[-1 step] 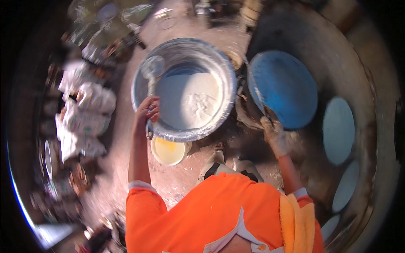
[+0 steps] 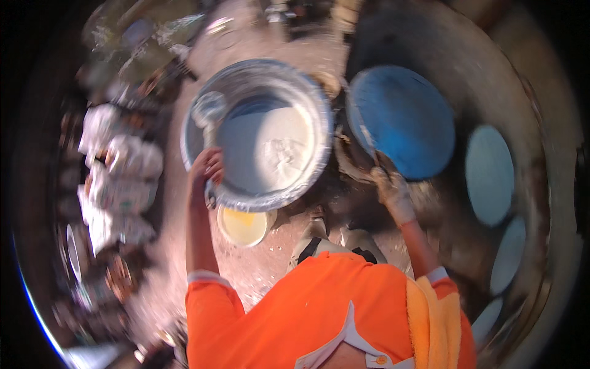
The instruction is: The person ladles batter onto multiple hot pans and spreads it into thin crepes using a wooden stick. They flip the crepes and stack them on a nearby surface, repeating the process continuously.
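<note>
My left hand [image 2: 208, 166] is closed around the handle of a ladle [image 2: 209, 109] at the left side of a big metal basin [image 2: 319, 154]. The ladle's round, whitish-coated head lies over the basin's inner left wall. White batter-like liquid [image 2: 249, 144] fills the bottom of the basin, part lit and part in shadow. To the right, my right hand [image 2: 394, 195], smeared with pale stuff, grips a thin stick [image 2: 367, 136]. The stick runs up along the left edge of a round blue pan-like surface [image 2: 405, 120]. Blur hides the finer finger detail.
A pale bucket [image 2: 244, 229] with something yellow inside stands just below the basin. White sacks [image 2: 126, 190] are piled at the left. Several pale discs [image 2: 490, 175] lie along the curved right side. My feet and legs are below the basin.
The whole view has shifted slightly, so the basin and blue surface sit a little further left. The ladle's head is a bit lower against the basin. Both hands keep their grips.
</note>
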A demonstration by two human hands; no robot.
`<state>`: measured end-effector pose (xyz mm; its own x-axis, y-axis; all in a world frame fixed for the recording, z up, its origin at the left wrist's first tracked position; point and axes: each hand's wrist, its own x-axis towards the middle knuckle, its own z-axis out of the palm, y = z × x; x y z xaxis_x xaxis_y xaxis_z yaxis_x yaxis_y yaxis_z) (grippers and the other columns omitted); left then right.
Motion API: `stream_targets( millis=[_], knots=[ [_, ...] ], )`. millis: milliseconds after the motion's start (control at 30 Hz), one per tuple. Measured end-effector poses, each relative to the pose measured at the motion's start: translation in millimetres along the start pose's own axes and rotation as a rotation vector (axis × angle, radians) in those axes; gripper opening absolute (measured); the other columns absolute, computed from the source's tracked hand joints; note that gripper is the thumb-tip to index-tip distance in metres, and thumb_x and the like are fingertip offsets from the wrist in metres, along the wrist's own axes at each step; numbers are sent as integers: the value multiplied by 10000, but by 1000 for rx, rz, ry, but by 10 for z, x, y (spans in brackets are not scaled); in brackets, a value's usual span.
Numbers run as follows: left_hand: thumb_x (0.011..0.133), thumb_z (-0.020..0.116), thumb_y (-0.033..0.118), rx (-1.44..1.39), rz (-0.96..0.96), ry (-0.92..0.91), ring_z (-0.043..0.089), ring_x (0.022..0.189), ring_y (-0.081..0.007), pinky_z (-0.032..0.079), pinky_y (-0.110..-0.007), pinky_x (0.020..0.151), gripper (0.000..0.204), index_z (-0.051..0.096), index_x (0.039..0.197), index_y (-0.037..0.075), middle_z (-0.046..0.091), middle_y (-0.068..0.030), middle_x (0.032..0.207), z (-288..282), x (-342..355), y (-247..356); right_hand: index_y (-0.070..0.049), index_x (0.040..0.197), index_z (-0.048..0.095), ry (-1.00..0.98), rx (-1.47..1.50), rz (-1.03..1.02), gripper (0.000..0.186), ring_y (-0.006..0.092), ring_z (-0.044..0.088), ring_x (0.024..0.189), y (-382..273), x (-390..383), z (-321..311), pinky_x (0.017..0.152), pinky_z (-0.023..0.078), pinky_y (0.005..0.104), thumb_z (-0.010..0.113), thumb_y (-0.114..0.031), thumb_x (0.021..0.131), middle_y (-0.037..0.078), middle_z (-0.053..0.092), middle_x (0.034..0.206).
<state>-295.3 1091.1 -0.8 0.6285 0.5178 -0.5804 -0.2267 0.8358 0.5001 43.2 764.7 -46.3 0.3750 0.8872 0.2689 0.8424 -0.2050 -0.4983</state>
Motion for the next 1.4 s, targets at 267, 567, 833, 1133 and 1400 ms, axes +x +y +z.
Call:
stream_targets(
  millis=[267,567,833,1133,1400],
  knots=[
    [956,343,284,363,108,-212,250,320,-48,241,-205,282,301,430,1103,36,304,18,583,1467,-142,-688,-12,1236,430,337,1099,1133,397,88,449,695,771,-682,79,643,413,208,484,-184,882,13,492,836],
    [957,297,340,16,-365,-476,286,325,-63,266,-224,304,375,474,1073,30,350,14,568,3252,457,-2422,-36,1021,514,655,1468,868,265,126,463,646,1432,-1069,248,554,363,248,513,-256,873,42,513,796],
    [874,440,192,2207,753,-63,575,707,-400,460,-462,588,184,421,1001,60,565,-194,792,3221,1381,-3120,42,1131,512,712,1390,902,324,231,505,1083,1313,-956,-131,919,424,328,518,-136,860,169,523,1174],
    [875,439,188,2038,710,-54,572,806,-418,449,-495,656,167,425,972,53,574,-215,895,3203,1840,-2729,-76,1178,515,421,126,776,423,365,562,915,1033,-686,-522,815,440,421,482,-363,870,198,602,955],
    [891,438,180,1718,889,-51,572,692,-364,437,-433,610,187,430,981,15,555,-209,710,2885,1760,-2283,-153,1260,451,373,-13,842,396,314,534,1042,840,-489,-617,862,439,362,458,-283,886,155,538,1164]
  ],
)
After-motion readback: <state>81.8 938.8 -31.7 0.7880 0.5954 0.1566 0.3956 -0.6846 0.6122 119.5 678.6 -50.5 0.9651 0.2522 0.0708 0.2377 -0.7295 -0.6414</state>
